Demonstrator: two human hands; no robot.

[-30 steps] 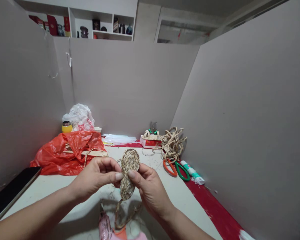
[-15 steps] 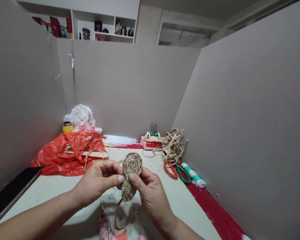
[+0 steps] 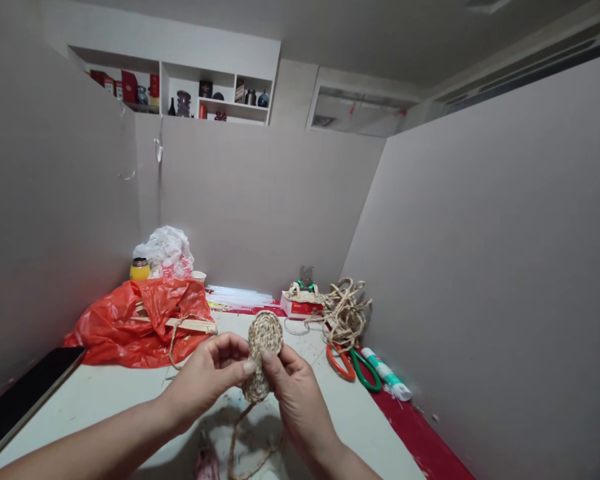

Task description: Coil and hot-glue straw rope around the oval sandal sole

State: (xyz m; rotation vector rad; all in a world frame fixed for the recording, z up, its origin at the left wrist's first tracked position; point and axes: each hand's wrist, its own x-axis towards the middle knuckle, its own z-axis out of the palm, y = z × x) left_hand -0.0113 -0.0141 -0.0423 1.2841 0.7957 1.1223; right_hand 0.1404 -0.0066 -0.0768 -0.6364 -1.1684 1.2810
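Observation:
Both hands hold up an oval pad of coiled, braided straw over the white table. My left hand pinches its left edge with thumb and fingers. My right hand pinches its lower middle with the thumb on the front. A loose tail of braid hangs from the pad's bottom down to the table edge.
A red plastic bag with wooden sticks lies at the left, a white bag and a yellow jar behind it. A tangle of straw braid, orange-and-green scissors and a glue tube lie at the right. A dark phone rests far left.
The camera has tilted up, so hands and pad sit lower in view. The pad has turned slightly and my thumbs have shifted closer together on it.

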